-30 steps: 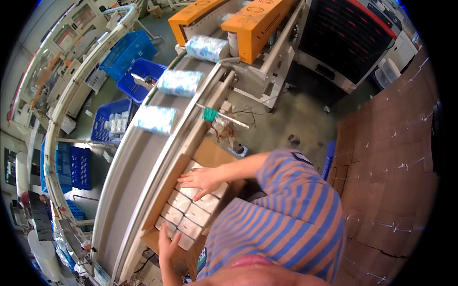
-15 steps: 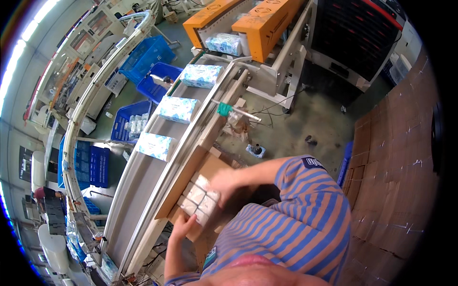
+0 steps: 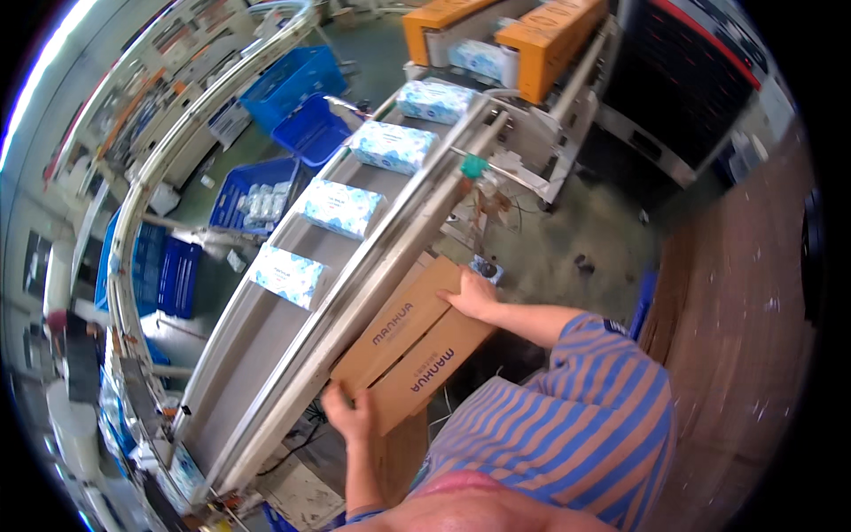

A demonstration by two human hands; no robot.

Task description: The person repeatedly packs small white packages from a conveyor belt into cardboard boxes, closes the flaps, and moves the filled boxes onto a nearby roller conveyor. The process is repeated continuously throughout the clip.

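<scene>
A brown cardboard box [image 3: 412, 341] stands in front of me beside the conveyor, its two long top flaps folded down. A narrow gap runs between the flaps, and dark print marks them. My left hand [image 3: 348, 412] grips the box's near-left end, thumb apart from the fingers. At the far-right end, my right hand [image 3: 474, 295] holds the corner, its thumb on top and some fingers hidden by the edge. What lies inside the box is covered. Several blue-and-white tissue packs [image 3: 344, 209] sit in a row on the conveyor belt [image 3: 253, 355] to the left.
An orange-topped machine [image 3: 550, 49] stands at the belt's far end, with another tissue pack inside it. Blue crates [image 3: 253, 199] stand beyond the belt, one holding wrapped packs. Stacked brown cartons [image 3: 722, 355] line the right side. A green-wrapped rod [image 3: 474, 166] juts from the conveyor rail.
The box's flaps have come down over the white packs inside. My hands have moved apart to its two ends. Tissue packs have advanced along the belt, and the view has shifted.
</scene>
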